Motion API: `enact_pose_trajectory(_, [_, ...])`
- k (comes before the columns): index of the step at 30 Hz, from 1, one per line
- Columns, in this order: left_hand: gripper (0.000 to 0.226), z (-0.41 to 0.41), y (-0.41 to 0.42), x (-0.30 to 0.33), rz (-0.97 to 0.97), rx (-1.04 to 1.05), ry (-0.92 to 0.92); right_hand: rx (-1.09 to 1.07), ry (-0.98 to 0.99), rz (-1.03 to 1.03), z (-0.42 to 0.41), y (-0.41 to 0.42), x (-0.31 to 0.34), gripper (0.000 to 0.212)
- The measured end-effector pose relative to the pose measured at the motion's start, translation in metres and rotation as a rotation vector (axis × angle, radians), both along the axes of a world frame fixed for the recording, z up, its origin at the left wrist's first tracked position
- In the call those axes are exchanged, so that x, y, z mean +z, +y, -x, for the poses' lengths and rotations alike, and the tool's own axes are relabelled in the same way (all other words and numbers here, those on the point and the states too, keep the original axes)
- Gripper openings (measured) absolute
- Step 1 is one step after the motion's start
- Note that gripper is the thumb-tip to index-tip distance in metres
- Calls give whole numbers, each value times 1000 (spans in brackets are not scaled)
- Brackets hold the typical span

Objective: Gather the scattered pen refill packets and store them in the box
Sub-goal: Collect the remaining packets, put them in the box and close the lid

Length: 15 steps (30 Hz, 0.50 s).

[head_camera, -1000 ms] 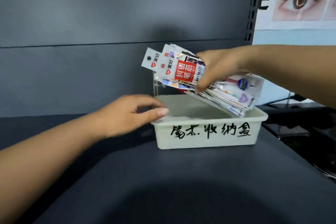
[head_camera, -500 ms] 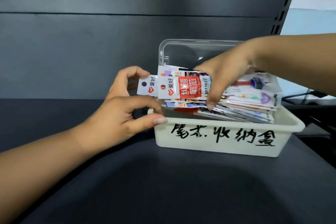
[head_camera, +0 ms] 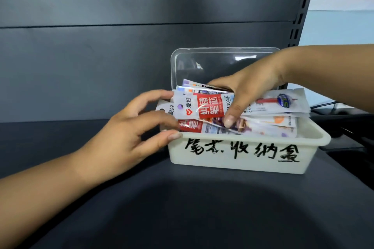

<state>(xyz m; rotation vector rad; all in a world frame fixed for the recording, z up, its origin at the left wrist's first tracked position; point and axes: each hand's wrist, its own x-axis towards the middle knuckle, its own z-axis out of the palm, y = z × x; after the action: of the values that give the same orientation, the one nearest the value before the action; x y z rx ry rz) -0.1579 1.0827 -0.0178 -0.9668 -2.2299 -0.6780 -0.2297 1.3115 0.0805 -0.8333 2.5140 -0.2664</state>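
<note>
A white plastic box [head_camera: 240, 157] with black handwritten characters on its front stands on a dark shelf, its clear lid [head_camera: 220, 62] raised upright behind it. A stack of pen refill packets [head_camera: 210, 105] lies across the box, its left ends sticking out over the left rim. My right hand [head_camera: 247, 89] grips the stack from above, thumb on its front edge. My left hand [head_camera: 129, 133] is at the box's left end, fingers touching the protruding packet ends and thumb at the rim.
The dark shelf surface [head_camera: 182, 208] spreads in front of the box and a dark back panel [head_camera: 101, 46] rises behind it. A slotted upright [head_camera: 301, 6] stands at the right. Black cables and equipment [head_camera: 348, 119] lie right of the box.
My right hand has lowered the packet stack from above the box down into it. My left hand has risen from the box's left rim to the packets' left ends.
</note>
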Motion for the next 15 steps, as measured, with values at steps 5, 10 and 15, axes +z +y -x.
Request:
enact_pose_trajectory(5, [44,0,-3,3,-25,58,53,-42,134,191,-13,13,-2,83])
enact_pose_trajectory(10, [52,-12,-1,9,2,87,44,-6,212,187,-21,24,-12,72])
enact_pose_trajectory(15, [55,-17,7,3,114,18,37,-33,195,207,-25,38,-31,53])
